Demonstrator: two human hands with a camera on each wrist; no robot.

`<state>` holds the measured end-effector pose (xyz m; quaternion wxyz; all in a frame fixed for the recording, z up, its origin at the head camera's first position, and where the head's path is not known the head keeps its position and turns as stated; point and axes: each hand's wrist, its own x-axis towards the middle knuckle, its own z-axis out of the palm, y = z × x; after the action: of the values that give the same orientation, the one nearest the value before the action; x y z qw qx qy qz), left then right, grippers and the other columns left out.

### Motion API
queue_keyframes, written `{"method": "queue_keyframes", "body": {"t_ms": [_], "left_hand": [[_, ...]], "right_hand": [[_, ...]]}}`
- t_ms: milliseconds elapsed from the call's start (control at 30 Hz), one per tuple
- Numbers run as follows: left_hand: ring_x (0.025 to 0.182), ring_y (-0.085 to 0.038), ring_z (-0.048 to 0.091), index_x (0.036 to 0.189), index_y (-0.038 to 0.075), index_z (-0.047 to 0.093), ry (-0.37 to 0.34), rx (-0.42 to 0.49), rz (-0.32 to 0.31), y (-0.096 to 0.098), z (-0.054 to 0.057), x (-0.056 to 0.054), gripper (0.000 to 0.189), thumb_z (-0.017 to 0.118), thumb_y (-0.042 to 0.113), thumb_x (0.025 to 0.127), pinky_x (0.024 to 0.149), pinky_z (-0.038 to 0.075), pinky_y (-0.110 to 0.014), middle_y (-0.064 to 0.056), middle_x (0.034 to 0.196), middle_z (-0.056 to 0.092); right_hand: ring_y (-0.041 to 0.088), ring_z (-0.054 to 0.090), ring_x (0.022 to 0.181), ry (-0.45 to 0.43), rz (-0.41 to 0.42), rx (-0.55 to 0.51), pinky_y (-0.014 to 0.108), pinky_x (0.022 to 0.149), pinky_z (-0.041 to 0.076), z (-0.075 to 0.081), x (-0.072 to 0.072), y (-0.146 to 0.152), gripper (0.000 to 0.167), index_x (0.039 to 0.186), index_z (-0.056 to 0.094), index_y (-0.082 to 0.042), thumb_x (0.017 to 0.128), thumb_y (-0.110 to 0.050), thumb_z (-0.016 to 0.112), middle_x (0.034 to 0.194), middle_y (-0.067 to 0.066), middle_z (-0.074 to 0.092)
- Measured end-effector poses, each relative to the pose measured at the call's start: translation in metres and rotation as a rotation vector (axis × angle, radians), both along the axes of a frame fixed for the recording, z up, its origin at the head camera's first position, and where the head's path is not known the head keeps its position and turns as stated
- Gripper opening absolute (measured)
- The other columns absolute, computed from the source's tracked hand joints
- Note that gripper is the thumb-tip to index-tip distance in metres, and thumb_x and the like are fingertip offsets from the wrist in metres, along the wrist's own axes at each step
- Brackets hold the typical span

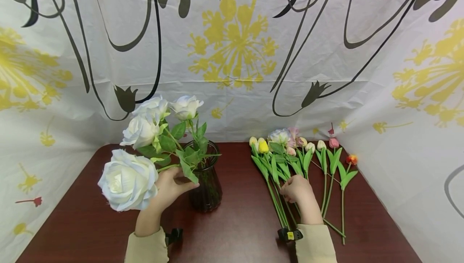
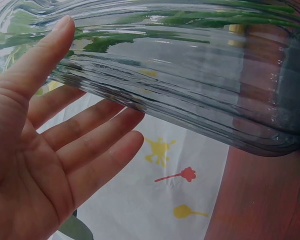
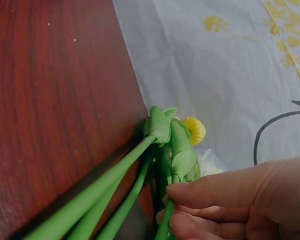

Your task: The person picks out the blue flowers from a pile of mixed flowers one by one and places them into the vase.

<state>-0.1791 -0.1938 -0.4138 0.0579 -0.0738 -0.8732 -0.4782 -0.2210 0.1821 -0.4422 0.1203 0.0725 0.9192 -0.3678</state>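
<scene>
My left hand (image 1: pixel 168 188) is at the neck of a dark ribbed glass vase (image 1: pixel 206 192). In the left wrist view its thumb lies over the glass and its straight fingers (image 2: pixel 100 140) extend along the vase's side. White-blue roses (image 1: pixel 128 180) stand in the vase, leaning left with green leaves, and their stems (image 2: pixel 155 37) show through the glass. My right hand (image 1: pixel 299 192) is over the bunch of tulips, pinching a green tulip stem (image 3: pixel 164 225) between thumb and fingers, just below its leaves. A yellow tulip head (image 3: pixel 195 131) shows beyond those leaves; which head the pinched stem bears, I cannot tell.
Several tulips lie on the dark red table (image 1: pixel 239 230), with a pink tulip (image 1: pixel 334 143) and an orange flower (image 1: pixel 351 159) on the right. Another pale rose (image 1: pixel 280 136) lies at the bunch's back. A white patterned cloth (image 1: pixel 232 110) hangs behind the table.
</scene>
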Motion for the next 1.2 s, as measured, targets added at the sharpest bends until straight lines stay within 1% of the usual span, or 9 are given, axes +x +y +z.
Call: {"method": "queue_keyframes", "body": {"t_ms": [267,367,467,633,833,933,1100,1200], "left_hand": [[0.083,-0.019,0.068,0.109,0.007,0.068,-0.013,-0.022,0.004,0.0,0.001,-0.001,0.044,0.085,0.026,0.073,0.073,0.056,-0.035,-0.006,0.098,0.071],[0.083,-0.019,0.068,0.109,0.006,0.068,-0.013,-0.013,0.003,0.0,0.001,-0.001,0.044,0.085,0.025,0.073,0.072,0.056,-0.035,-0.006,0.098,0.071],[0.082,-0.019,0.068,0.109,0.006,0.068,0.002,-0.008,0.002,0.0,0.0,-0.001,0.044,0.085,0.024,0.073,0.072,0.056,-0.034,-0.006,0.098,0.071],[0.082,-0.019,0.069,0.108,0.006,0.069,0.024,-0.006,0.0,0.0,0.0,-0.001,0.043,0.085,0.023,0.073,0.072,0.056,-0.034,-0.007,0.097,0.071],[0.082,-0.02,0.069,0.108,0.005,0.069,0.024,-0.004,0.009,0.001,0.0,-0.001,0.043,0.085,0.024,0.073,0.072,0.056,-0.034,-0.007,0.096,0.071],[0.082,-0.02,0.069,0.108,0.004,0.068,0.022,-0.003,0.014,0.001,0.001,-0.001,0.044,0.085,0.024,0.073,0.072,0.056,-0.034,-0.008,0.097,0.071],[0.081,-0.02,0.069,0.107,0.004,0.069,0.015,-0.006,0.018,0.001,0.003,0.0,0.043,0.085,0.024,0.073,0.072,0.056,-0.034,-0.008,0.097,0.071],[0.081,-0.019,0.069,0.106,0.004,0.069,0.015,-0.012,0.019,0.002,0.003,0.0,0.042,0.085,0.025,0.073,0.072,0.056,-0.034,-0.007,0.096,0.071]], "right_hand": [[0.019,0.06,0.054,0.002,0.009,0.006,0.034,0.054,0.053,-0.001,-0.001,0.0,0.015,0.07,0.068,-0.001,0.084,-0.004,0.07,0.059,0.006,0.062],[0.02,0.059,0.053,0.008,0.006,0.016,0.034,0.053,0.053,0.001,0.001,0.0,0.016,0.068,0.067,-0.001,0.084,-0.005,0.07,0.058,0.006,0.061],[0.019,0.06,0.054,0.013,0.002,0.013,0.034,0.054,0.053,0.005,0.002,0.001,0.016,0.069,0.068,-0.001,0.083,-0.007,0.071,0.059,0.006,0.062],[0.019,0.06,0.055,0.024,-0.04,0.002,0.034,0.054,0.053,0.013,0.006,0.008,0.012,0.074,0.07,0.0,0.083,-0.009,0.071,0.061,0.006,0.063],[0.02,0.06,0.055,0.065,-0.074,0.014,0.034,0.052,0.05,0.02,0.009,0.024,0.015,0.078,0.069,0.003,0.086,-0.01,0.067,0.06,0.006,0.062],[0.02,0.06,0.058,0.073,-0.078,0.023,0.035,0.054,0.049,0.022,0.009,0.033,0.016,0.082,0.07,0.003,0.087,-0.011,0.066,0.064,0.006,0.063],[0.02,0.061,0.066,0.073,-0.106,0.043,0.039,0.058,0.049,0.026,0.01,0.046,0.018,0.091,0.07,0.003,0.088,-0.015,0.067,0.074,0.007,0.066],[0.022,0.061,0.068,0.072,-0.122,0.062,0.04,0.059,0.047,0.027,0.012,0.051,0.019,0.093,0.07,0.002,0.088,-0.016,0.066,0.074,0.007,0.066]]}}
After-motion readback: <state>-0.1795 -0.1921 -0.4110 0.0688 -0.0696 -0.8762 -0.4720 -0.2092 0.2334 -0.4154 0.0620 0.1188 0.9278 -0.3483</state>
